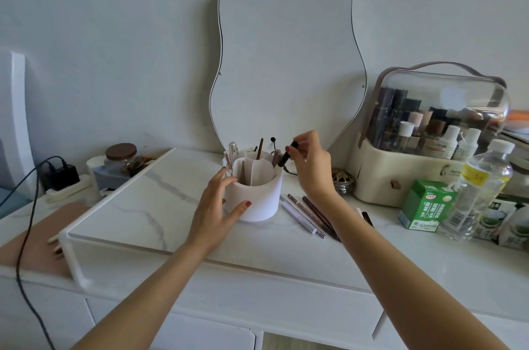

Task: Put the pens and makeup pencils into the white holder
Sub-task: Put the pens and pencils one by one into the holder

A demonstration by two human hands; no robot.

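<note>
1. Head view, nearest first: two bare forearms reach forward over the white marble-patterned table [148, 206].
2. Left hand [213, 208] is open, its fingers and thumb cupped against the near left side of the round white partitioned holder [254, 195], which stands upright on the table.
3. Loose slim pens and makeup pencils [305, 213], pale and brown, lie flat on the table just right of the holder; their long axes run from far left to near right, partly under the right forearm.
4. Right hand [310, 162] is closed, pinching a black pencil [287, 153] by its upper end; the pencil tilts, lower tip pointing down-left into the holder's far right rim.
5. Several brown sticks and brushes stand upright inside the holder's compartments.
6. Behind stands a wavy-edged mirror [286, 63] against the wall.
</note>
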